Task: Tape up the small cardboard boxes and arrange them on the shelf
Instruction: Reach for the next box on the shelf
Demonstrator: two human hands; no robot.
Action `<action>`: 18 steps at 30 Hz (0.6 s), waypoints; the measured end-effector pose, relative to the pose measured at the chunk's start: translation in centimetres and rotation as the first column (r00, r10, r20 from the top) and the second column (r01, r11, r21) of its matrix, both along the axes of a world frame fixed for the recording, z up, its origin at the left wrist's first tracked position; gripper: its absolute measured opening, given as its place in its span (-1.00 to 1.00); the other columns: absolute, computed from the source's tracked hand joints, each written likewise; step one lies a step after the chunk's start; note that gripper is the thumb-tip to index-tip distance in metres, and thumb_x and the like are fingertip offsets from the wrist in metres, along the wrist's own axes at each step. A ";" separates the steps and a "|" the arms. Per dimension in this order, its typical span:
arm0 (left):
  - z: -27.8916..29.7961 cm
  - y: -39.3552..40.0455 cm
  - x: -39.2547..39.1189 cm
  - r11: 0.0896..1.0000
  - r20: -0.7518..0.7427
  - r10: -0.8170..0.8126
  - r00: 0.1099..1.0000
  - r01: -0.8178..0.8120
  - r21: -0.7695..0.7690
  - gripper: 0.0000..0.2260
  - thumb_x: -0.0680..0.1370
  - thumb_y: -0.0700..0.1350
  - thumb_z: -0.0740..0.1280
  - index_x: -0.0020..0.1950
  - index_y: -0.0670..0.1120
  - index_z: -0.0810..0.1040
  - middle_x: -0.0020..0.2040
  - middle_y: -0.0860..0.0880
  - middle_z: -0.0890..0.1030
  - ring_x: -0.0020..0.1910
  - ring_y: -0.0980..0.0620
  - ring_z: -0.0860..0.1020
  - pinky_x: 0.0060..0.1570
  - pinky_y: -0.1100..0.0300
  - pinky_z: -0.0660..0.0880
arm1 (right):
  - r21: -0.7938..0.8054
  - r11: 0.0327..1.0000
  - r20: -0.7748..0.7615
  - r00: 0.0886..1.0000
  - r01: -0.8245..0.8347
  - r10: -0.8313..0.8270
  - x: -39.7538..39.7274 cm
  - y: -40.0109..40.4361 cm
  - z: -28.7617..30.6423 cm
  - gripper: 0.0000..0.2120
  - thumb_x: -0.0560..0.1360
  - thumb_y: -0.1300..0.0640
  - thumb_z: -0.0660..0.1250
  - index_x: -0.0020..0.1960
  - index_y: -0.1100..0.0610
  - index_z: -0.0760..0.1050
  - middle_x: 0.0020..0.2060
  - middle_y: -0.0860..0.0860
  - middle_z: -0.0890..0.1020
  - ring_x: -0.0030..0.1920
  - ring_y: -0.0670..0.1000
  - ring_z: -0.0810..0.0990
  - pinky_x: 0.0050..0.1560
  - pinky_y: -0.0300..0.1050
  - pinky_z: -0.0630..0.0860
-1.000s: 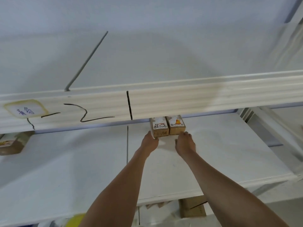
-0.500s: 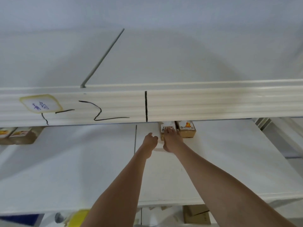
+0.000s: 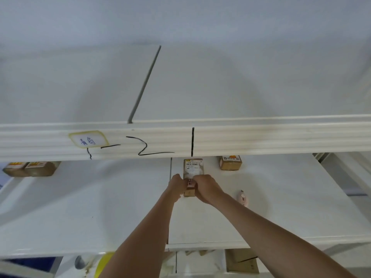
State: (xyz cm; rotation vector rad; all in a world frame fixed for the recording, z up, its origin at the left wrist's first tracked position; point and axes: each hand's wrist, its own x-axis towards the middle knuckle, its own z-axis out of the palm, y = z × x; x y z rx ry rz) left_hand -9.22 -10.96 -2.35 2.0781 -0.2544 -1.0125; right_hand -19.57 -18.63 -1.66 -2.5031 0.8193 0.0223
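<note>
Both hands close on the same thing: the left hand curls its fingers against the left side of a small brown cardboard box with a white printed label, and the right hand wraps the right side, so the box is pinched between them with its near end hidden behind the knuckles. That two-sided hold looks meant for steering, letting the box be squared up or slid along the white shelf board it rests on. The far end of the box reaches under the ribbed white front rail of the shelf above, just below a black vertical mark drawn there, perhaps a slot marker.

Beyond the right fingers, well apart, sits a second small brown labelled box. Near the right wrist lies a small pinkish object, too blurred to name. Far left of the left fingers sit two more brown boxes side by side.
</note>
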 end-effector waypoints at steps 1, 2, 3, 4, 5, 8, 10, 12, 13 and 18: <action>-0.1 0.6 -0.2 0.998 0.022 -0.038 0.999 0.036 0.052 -0.76 0.69 -0.08 0.20 0.30 -0.16 0.44 0.22 -0.24 0.60 -0.04 -0.13 0.54 -0.02 0.00 0.55 | 0.015 1.000 0.022 1.000 0.021 -0.021 -0.2 -0.1 0.2 -0.83 0.56 0.23 0.19 -0.02 0.13 0.56 0.01 0.10 0.65 0.02 0.16 0.62 -0.03 -0.07 0.53; -0.1 1.1 -0.5 0.995 0.044 -0.058 0.997 0.054 0.089 -0.73 0.68 -0.09 0.20 0.26 -0.25 0.49 0.16 -0.26 0.63 -0.06 -0.14 0.55 -0.01 0.00 0.57 | 0.026 0.998 0.038 0.997 0.064 -0.065 -0.3 -0.3 0.4 -0.86 0.56 0.25 0.20 -0.05 0.14 0.53 -0.02 0.13 0.65 0.00 0.16 0.62 -0.05 -0.06 0.54; -0.4 1.7 -0.9 0.991 0.070 -0.083 0.994 0.075 0.112 -0.74 0.67 -0.12 0.21 0.23 -0.26 0.54 0.09 -0.23 0.64 -0.07 -0.13 0.56 0.00 0.01 0.57 | 0.054 0.992 0.050 0.992 0.117 -0.120 -0.4 -0.5 0.5 -0.89 0.57 0.26 0.22 0.00 0.17 0.52 0.01 0.15 0.64 0.02 0.16 0.61 -0.03 -0.04 0.56; -0.6 2.1 -1.4 0.986 0.094 -0.123 0.988 0.111 0.124 -0.76 0.66 -0.16 0.21 0.21 -0.26 0.56 0.01 -0.19 0.62 -0.06 -0.11 0.55 0.01 0.04 0.56 | 0.098 0.981 0.062 0.982 0.169 -0.176 -0.4 -0.7 0.7 -0.85 0.58 0.26 0.25 0.13 0.21 0.51 0.09 0.17 0.61 0.09 0.17 0.60 0.02 -0.03 0.55; -0.8 2.3 -1.8 0.980 0.109 -0.148 0.983 0.131 0.149 -0.77 0.65 -0.22 0.20 0.22 -0.27 0.56 -0.06 -0.14 0.58 -0.06 -0.08 0.54 -0.01 0.08 0.54 | 0.145 0.965 0.054 0.972 0.218 -0.228 -0.4 -0.8 0.7 -0.72 0.60 0.24 0.27 0.30 0.25 0.44 0.19 0.19 0.56 0.19 0.18 0.57 0.11 -0.02 0.53; -0.9 2.8 -3.1 0.991 0.074 -0.071 0.995 0.061 0.122 -0.76 0.65 -0.23 0.19 0.21 -0.28 0.58 -0.02 -0.13 0.62 -0.01 -0.09 0.60 -0.06 0.10 0.52 | 0.202 0.932 -0.048 0.953 0.302 -0.299 -0.7 -0.6 0.7 -0.49 0.65 0.13 0.26 0.50 0.30 0.18 0.36 0.27 0.35 0.34 0.26 0.46 0.30 0.04 0.44; -0.8 3.0 -3.6 0.999 0.035 0.023 0.999 -0.025 0.045 -0.73 0.66 -0.21 0.16 0.25 -0.23 0.58 0.15 -0.17 0.64 0.14 -0.15 0.62 0.00 0.09 0.53 | 0.205 0.927 -0.103 0.948 0.315 -0.300 -0.8 -0.4 0.3 -0.47 0.66 0.07 0.24 0.50 0.31 0.17 0.38 0.28 0.30 0.36 0.29 0.43 0.37 0.08 0.41; -0.5 3.2 -4.0 0.997 0.015 0.081 0.997 -0.081 -0.019 -0.68 0.65 -0.22 0.13 0.36 -0.17 0.52 0.25 -0.18 0.60 0.21 -0.16 0.59 0.11 0.06 0.53 | 0.223 0.919 -0.144 0.943 0.326 -0.300 -0.9 -0.1 0.2 -0.48 0.67 0.04 0.22 0.49 0.30 0.18 0.40 0.29 0.28 0.39 0.29 0.39 0.39 0.09 0.38; -0.3 3.3 -4.3 0.993 -0.024 0.100 0.995 -0.102 -0.061 -0.65 0.65 -0.21 0.13 0.42 -0.13 0.47 0.27 -0.17 0.58 0.20 -0.13 0.57 0.14 0.03 0.52 | 0.227 0.914 -0.160 0.939 0.336 -0.305 -1.0 0.0 0.1 -0.48 0.67 0.05 0.22 0.50 0.29 0.18 0.41 0.30 0.27 0.41 0.29 0.35 0.41 0.09 0.35; 0.3 3.3 -5.6 0.988 -0.150 0.110 0.982 -0.125 -0.095 -0.59 0.68 -0.10 0.19 0.54 -0.04 0.32 0.29 -0.10 0.53 0.23 -0.08 0.52 0.23 -0.01 0.51 | 0.349 0.806 -0.154 0.878 0.477 -0.453 -1.6 0.7 -0.1 -0.41 0.64 -0.01 0.29 0.52 0.22 0.14 0.43 0.29 0.27 0.42 0.30 0.33 0.38 0.10 0.37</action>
